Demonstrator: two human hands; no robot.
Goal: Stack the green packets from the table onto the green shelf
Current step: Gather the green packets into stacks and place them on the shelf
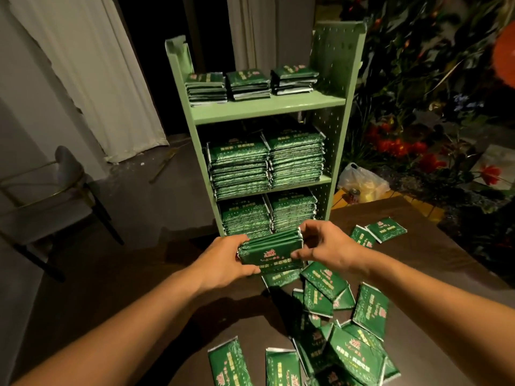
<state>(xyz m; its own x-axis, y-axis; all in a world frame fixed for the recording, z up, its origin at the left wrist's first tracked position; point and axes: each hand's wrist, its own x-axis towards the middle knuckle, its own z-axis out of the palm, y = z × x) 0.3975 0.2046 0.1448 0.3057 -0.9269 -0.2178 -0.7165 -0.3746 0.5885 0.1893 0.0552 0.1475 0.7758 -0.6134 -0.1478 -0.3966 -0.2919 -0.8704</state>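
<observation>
Two hands hold one small bundle of green packets between them, raised above the far edge of the bench and just in front of the green shelf. My left hand grips the bundle's left end, thumb along the near face and fingers curled over the top. My right hand pinches the right end, with its fingers hooked over the upper corner. Both sets of fingers are closed on the bundle, neither wide.

The bundle's long axis runs left to right, roughly parallel with the shelf's front edges, tipped so the printed face looks back at me. That suits the stacks already there, which lie flat with their long sides across the shelf.

The shelf stands directly beyond the bundle. The middle and lower tiers look nearly full; the top tier carries three short stacks, so I judge it the likely target. It sits well above and beyond my hands, so the move would be up and forward, levelling the bundle on the way. Neither hand is clearly nearer.

Many loose packets lie scattered across the bench toward its right and near edges.
</observation>
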